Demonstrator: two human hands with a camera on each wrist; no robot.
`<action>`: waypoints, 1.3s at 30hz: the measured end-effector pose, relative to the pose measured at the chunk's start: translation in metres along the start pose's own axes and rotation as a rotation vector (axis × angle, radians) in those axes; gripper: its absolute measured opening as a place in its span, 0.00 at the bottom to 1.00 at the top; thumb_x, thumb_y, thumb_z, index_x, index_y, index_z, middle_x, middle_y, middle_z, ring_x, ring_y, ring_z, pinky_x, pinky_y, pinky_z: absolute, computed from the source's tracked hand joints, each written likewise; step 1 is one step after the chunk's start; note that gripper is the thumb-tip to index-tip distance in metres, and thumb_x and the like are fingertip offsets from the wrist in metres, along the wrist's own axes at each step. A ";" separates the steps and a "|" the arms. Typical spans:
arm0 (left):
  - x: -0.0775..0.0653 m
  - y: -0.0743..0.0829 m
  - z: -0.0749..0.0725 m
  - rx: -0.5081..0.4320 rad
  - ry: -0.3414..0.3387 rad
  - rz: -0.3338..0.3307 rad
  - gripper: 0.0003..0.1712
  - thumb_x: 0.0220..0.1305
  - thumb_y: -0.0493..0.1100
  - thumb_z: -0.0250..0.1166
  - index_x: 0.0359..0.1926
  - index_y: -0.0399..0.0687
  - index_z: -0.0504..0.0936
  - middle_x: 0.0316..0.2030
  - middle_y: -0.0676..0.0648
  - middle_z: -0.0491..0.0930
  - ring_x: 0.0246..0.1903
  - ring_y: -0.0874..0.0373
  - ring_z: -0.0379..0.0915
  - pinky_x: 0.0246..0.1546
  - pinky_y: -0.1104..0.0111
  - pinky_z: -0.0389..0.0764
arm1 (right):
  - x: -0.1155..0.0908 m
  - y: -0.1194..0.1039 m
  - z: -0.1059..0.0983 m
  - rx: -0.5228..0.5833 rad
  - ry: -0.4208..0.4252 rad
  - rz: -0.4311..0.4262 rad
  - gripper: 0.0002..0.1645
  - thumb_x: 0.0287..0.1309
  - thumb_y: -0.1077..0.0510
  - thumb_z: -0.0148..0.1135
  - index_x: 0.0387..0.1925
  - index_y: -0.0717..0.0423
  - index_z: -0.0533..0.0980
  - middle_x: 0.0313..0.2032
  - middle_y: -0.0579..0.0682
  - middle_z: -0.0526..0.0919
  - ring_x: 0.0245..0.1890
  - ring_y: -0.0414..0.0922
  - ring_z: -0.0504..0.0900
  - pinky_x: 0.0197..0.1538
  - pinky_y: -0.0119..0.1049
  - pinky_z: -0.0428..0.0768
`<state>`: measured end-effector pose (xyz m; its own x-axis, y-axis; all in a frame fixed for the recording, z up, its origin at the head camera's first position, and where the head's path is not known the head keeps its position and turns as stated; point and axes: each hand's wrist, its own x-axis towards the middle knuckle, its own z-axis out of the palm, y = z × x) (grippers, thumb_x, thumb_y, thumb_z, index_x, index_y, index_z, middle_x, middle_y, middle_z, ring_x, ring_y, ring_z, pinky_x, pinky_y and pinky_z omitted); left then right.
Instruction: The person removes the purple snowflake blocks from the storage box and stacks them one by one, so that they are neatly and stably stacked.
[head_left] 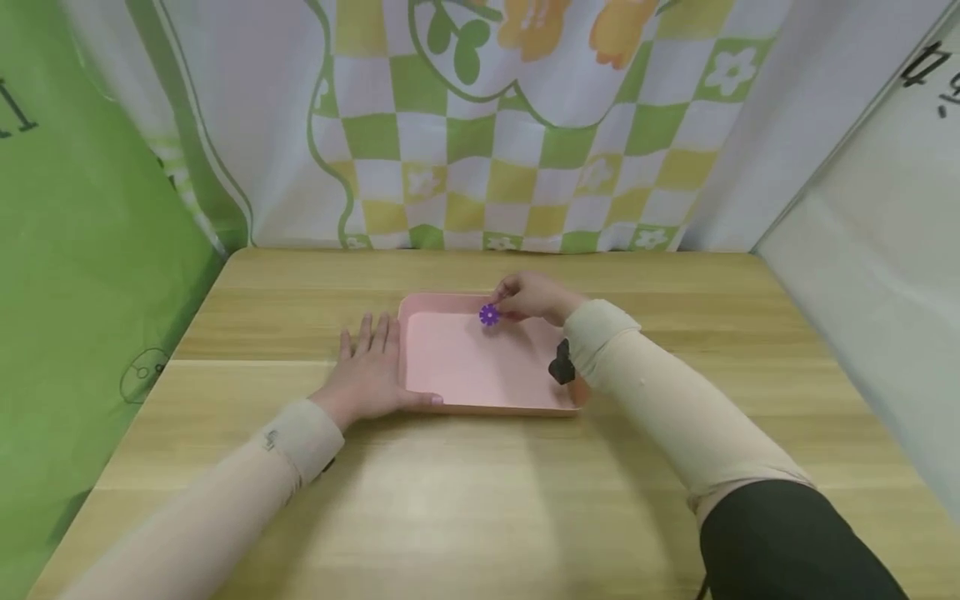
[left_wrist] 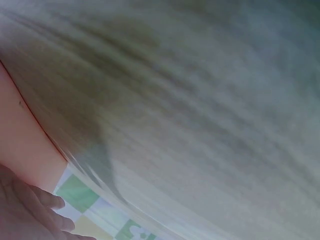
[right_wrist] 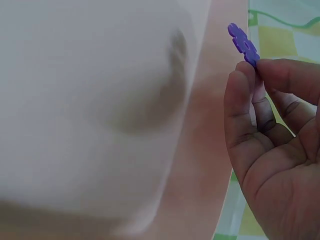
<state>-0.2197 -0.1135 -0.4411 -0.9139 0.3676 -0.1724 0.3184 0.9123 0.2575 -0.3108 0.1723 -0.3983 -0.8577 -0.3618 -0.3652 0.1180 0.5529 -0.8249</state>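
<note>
A pink rectangular tray (head_left: 465, 367) lies on the wooden table. Over its far side my right hand (head_left: 536, 298) pinches a small purple flower-shaped disc (head_left: 489, 314) with notches round its rim and a hole in its centre. The right wrist view shows the purple disc (right_wrist: 243, 44) at the tips of the thumb and fingers of the right hand (right_wrist: 280, 135), with its shadow on the tray floor (right_wrist: 75, 100). My left hand (head_left: 371, 375) rests at the tray's left side, fingers straight, thumb along the near rim. In the left wrist view, the left hand (left_wrist: 27, 212) shows only partly.
A curtain (head_left: 495, 158) with green and yellow checks hangs behind the wooden table (head_left: 450, 500). A green wall panel (head_left: 90, 275) stands on the left, a white one (head_left: 877, 233) on the right. A black piece (head_left: 562, 364) sits at the right wrist.
</note>
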 end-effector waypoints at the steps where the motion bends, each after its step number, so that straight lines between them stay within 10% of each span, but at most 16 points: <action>1: -0.001 0.000 0.002 -0.002 -0.002 0.001 0.86 0.45 0.89 0.60 0.80 0.29 0.35 0.80 0.29 0.35 0.78 0.32 0.22 0.72 0.35 0.25 | -0.002 0.002 -0.001 0.006 -0.008 0.004 0.10 0.71 0.70 0.58 0.50 0.71 0.77 0.45 0.58 0.82 0.42 0.45 0.82 0.55 0.41 0.84; 39: -0.004 0.001 -0.001 -0.010 -0.001 0.005 0.85 0.47 0.88 0.60 0.80 0.29 0.36 0.80 0.30 0.37 0.78 0.31 0.24 0.71 0.34 0.25 | -0.096 0.089 -0.117 0.094 0.098 -0.029 0.18 0.77 0.68 0.51 0.60 0.78 0.68 0.47 0.52 0.81 0.45 0.39 0.83 0.59 0.41 0.82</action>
<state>-0.2160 -0.1139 -0.4392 -0.9118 0.3726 -0.1724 0.3207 0.9085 0.2678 -0.2769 0.3442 -0.3864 -0.9058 -0.2988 -0.3002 0.1348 0.4685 -0.8731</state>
